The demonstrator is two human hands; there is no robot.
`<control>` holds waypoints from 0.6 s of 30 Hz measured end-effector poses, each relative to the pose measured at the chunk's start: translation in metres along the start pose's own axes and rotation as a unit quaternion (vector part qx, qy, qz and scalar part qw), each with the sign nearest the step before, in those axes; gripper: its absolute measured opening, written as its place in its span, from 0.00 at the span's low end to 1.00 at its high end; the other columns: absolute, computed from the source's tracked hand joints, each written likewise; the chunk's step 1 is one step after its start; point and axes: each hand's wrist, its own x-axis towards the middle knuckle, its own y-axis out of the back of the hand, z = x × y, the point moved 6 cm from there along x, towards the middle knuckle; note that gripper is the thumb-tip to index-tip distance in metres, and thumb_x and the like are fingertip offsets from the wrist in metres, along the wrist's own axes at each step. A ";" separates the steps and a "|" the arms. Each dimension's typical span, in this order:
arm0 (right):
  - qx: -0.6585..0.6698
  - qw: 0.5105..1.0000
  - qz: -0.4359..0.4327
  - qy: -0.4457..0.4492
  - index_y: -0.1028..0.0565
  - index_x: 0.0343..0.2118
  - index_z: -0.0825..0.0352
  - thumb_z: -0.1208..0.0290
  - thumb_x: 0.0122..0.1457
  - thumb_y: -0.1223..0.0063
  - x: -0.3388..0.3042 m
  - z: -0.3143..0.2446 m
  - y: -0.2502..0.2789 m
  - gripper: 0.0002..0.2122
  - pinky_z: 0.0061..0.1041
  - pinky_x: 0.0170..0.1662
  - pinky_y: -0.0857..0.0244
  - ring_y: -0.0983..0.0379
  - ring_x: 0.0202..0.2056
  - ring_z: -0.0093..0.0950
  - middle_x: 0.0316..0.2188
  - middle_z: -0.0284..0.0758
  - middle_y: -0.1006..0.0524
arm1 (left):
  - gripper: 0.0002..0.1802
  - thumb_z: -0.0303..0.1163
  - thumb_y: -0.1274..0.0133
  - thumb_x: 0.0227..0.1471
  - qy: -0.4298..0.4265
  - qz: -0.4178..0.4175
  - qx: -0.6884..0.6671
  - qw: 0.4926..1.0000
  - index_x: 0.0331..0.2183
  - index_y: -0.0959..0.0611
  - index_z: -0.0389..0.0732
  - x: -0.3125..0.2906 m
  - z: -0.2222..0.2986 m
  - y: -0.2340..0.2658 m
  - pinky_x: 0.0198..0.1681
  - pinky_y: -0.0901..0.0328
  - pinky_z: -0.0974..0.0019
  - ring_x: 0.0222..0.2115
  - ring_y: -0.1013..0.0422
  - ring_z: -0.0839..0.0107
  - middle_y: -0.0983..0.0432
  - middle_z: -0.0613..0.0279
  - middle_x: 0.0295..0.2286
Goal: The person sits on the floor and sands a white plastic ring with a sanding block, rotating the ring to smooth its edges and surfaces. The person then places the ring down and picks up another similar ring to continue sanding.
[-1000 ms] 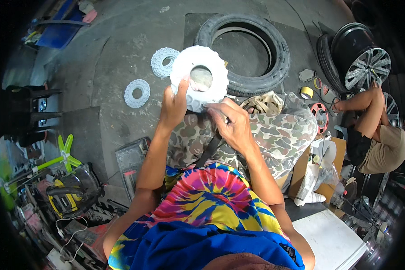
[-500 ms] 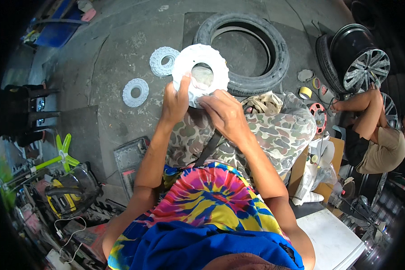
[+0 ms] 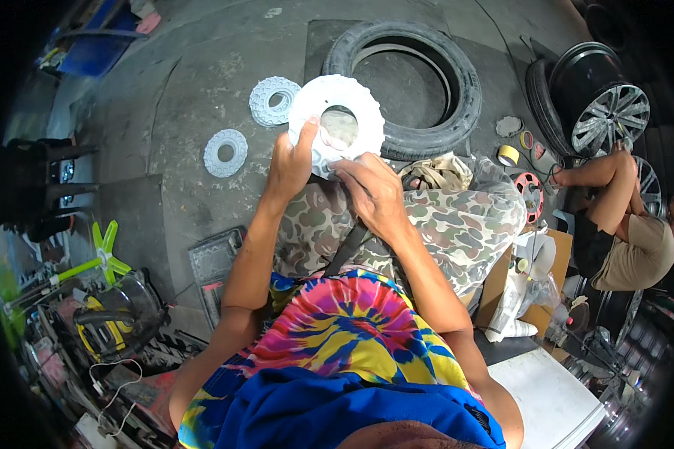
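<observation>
A white ring-shaped disc (image 3: 363,101) with a scalloped edge is held up in front of my lap. My left hand (image 3: 290,161) grips its left side, the thumb lying on the face beside the centre hole and the fingers behind. At the lower rim, my right hand (image 3: 374,191) has its fingers bent together against the edge; whether something small is pinched there is hidden. Two similar pale grey rings lie on the floor: a thicker patterned ring (image 3: 266,111) just left of the disc, and a smaller-looking ring (image 3: 216,153) farther left.
A large black tyre (image 3: 468,97) lies flat behind the disc. To the right are a yellow tape roll (image 3: 508,155), a red reel (image 3: 530,196), a cardboard box (image 3: 558,262) and a spoked wheel (image 3: 610,120), which another person (image 3: 636,243) works at. Tools, including a yellow-black one (image 3: 101,329), crowd the lower left.
The disc has shifted very slightly to the right with my hands. My right fingers have moved a little along its lower rim.
</observation>
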 end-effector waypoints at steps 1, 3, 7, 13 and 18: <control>-0.003 1.000 0.000 0.000 0.14 0.45 0.68 0.85 0.58 0.31 -0.001 0.000 0.001 0.12 0.38 0.38 0.30 0.24 0.33 0.42 0.30 0.39 0.24 | 0.28 0.47 0.52 0.78 0.000 0.004 -0.002 1.000 0.39 0.10 0.32 -0.001 -0.001 -0.001 0.45 0.29 0.65 0.38 0.22 0.74 0.14 0.60 0.35; -0.010 1.000 0.000 0.001 0.14 0.45 0.68 0.85 0.59 0.31 -0.001 -0.002 0.003 0.11 0.38 0.38 0.30 0.24 0.34 0.42 0.30 0.40 0.24 | 0.28 0.47 0.52 0.78 0.000 0.012 -0.006 1.000 0.39 0.10 0.32 -0.002 -0.003 -0.003 0.45 0.29 0.65 0.38 0.22 0.73 0.14 0.60 0.36; -0.035 0.999 -0.019 0.026 0.15 0.46 0.69 0.84 0.61 0.33 0.009 -0.010 -0.001 0.10 0.40 0.38 0.30 0.24 0.32 0.44 0.32 0.41 0.23 | 0.29 0.48 0.53 0.78 -0.020 0.024 -0.032 0.999 0.41 0.11 0.31 -0.001 -0.002 -0.002 0.44 0.28 0.61 0.38 0.21 0.71 0.13 0.59 0.35; -0.008 0.989 -0.050 -0.142 0.16 0.46 0.69 0.79 0.67 0.39 -0.004 -0.019 -0.004 0.08 0.44 0.40 0.27 0.19 0.36 0.48 0.35 0.45 0.20 | 0.30 0.49 0.54 0.79 -0.027 0.043 -0.009 0.999 0.42 0.10 0.31 -0.013 0.002 -0.009 0.47 0.28 0.61 0.39 0.21 0.70 0.13 0.58 0.36; 0.239 0.890 -0.096 -0.377 0.14 0.46 0.69 0.74 0.71 0.38 -0.007 0.000 -0.012 0.07 0.39 0.39 0.25 0.16 0.34 0.47 0.36 0.47 0.15 | 0.39 0.56 0.65 0.82 -0.017 0.010 -0.013 1.000 0.49 0.13 0.29 -0.010 -0.008 -0.006 0.52 0.28 0.57 0.44 0.20 0.65 0.13 0.53 0.41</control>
